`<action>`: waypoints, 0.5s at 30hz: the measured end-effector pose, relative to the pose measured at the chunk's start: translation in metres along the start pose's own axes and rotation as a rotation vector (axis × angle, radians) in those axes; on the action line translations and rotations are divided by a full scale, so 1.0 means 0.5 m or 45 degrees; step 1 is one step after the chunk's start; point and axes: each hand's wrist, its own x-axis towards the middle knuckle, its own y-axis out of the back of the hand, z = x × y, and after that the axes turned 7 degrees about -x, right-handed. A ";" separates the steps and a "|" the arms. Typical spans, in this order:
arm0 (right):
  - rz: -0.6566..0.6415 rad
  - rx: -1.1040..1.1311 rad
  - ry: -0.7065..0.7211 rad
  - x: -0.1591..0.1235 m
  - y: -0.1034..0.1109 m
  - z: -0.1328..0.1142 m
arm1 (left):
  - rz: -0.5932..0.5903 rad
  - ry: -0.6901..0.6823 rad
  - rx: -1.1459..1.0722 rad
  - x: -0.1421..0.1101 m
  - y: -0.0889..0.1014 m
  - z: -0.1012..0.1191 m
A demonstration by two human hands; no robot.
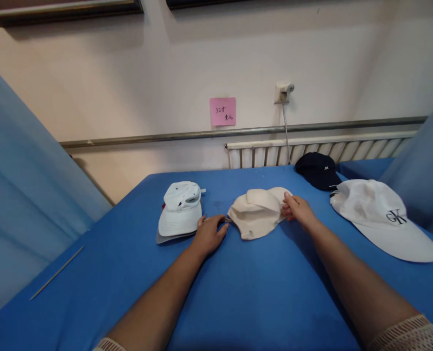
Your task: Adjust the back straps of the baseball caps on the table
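A beige baseball cap point(258, 212) lies on the blue-covered table, its crown partly slumped and its brim turned to the right. My right hand point(299, 209) grips that brim between thumb and fingers. At the opposite end, my left hand point(211, 234) has its thumb and forefinger closed at the cap's back strap; its other fingers reach toward the stacked caps. Just left of it sits a pale, whitish baseball cap point(182, 207) with small dark motifs, on top of a grey-brimmed cap point(165, 239) that is mostly covered.
On the right lie a large white cap point(381, 214) with dark lettering and a navy cap point(317, 169) behind it. A thin stick point(57, 273) rests near the left edge of the blue table point(260, 302). Blue curtains point(26, 185) flank both sides; a radiator point(260, 155) stands behind.
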 end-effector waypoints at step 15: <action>0.279 0.029 -0.186 0.062 0.002 0.053 | 0.133 0.061 -0.487 0.003 -0.060 0.016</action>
